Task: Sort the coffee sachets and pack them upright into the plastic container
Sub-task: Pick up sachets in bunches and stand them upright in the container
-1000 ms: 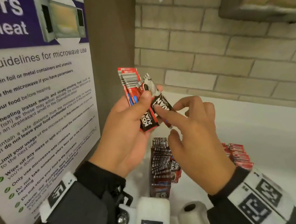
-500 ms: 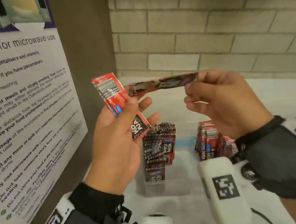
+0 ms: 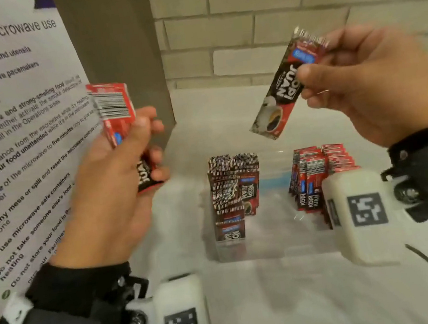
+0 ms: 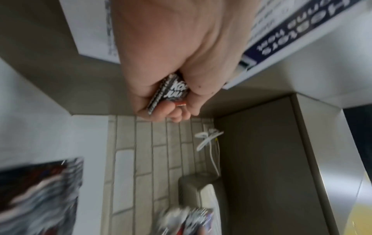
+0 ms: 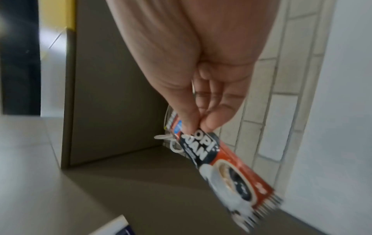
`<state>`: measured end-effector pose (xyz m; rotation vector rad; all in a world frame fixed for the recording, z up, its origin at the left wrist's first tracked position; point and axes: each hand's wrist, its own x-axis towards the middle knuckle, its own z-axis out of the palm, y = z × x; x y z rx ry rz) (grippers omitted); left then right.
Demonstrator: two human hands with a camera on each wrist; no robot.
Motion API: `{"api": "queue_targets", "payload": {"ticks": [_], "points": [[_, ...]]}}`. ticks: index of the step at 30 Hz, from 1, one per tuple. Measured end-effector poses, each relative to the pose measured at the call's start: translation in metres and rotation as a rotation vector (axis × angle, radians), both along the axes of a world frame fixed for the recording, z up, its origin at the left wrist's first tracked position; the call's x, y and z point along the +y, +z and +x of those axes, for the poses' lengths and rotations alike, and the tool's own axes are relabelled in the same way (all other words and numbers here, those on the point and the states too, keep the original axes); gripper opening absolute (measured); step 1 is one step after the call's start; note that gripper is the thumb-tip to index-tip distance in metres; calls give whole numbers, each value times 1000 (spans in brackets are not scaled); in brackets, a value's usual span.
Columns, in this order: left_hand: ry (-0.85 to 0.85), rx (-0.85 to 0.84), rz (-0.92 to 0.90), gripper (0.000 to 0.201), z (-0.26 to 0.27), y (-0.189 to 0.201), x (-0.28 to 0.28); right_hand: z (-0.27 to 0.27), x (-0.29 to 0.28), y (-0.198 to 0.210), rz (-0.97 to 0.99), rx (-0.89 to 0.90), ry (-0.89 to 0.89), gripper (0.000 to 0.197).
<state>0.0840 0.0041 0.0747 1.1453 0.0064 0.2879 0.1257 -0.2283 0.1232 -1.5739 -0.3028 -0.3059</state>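
Head view: the right hand (image 3: pixel 376 80) pinches a single dark coffee sachet (image 3: pixel 283 90) between thumb and fingers near its upper end, so that it hangs tilted in the air above the plastic container (image 3: pixel 281 245). The left hand (image 3: pixel 113 191), raised beside a microwave-use poster (image 3: pixel 10 112), clasps a small bundle of red sachets (image 3: pixel 116 112); the palm hides the bundle's middle, and how many it holds cannot be counted. The clear container stands on the white counter (image 3: pixel 280 302), its walls faint and hard to trace. Inside, a row of dark sachets (image 3: pixel 228 195) stands upright at the left and a row of red sachets (image 3: pixel 315 175) upright at the right, well apart; a white wrist-mounted camera (image 3: pixel 362 218) covers the red row's near end. Both wrist views are blurred: only the lower end of the clasped bundle shows in the left, and only the pinching fingertips (image 5: pixel 211 122) in the right.
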Motion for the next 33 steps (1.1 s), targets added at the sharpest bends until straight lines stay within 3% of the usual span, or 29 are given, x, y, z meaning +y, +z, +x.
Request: {"api": "queue_targets", "payload": {"ticks": [4,6,10,22,27,30,33], "points": [[22,-57,-47,14,-2,-6,16,2,13,-51,-488,116,-24,24],[-8,-30,-17,17,-4,-13,15,4,20,-75,-610,164,-18,23],[-17,-11,-10,22,-4,-17,20,13,22,-92,-635,277,2,24],[-23,37,-60,16,0,-25,17,11,28,-110,-559,371,42,34],[-65,48,-62,25,1,-26,10,9,24,-111,-558,410,30,39],[-138,77,-128,30,4,-25,6,7,23,-105,-640,409,23,40],[-231,110,-136,42,9,-18,-7,0,18,-83,-865,205,-54,38]]}}
